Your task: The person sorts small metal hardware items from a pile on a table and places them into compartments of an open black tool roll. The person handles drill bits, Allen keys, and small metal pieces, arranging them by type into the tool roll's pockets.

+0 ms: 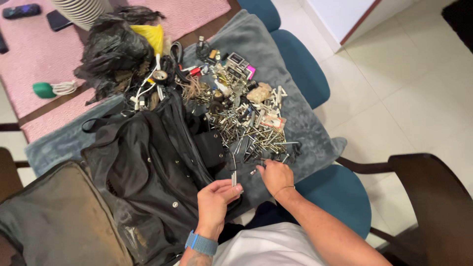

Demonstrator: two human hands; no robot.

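A blanket [300, 123] lies over the bench [34, 54], and on it sits a heap of screws and small parts [246, 123]. Left of the heap lies an open bag [152, 162] — behind that, a crumpled plastic sack [111, 49] and a tangle of cables [157, 83]. At the heap's near edge is the right hand [275, 176]; just left of it the left hand [215, 202], over the bag's edge, its fingers [231, 189] pinching a few slim metal pieces [234, 177]. Chairs [300, 64] stand right of the bench — one nearer, one farther.

A home dining room: clothed table [44, 54], upholstered chairs [300, 64], tiled floor [419, 83].
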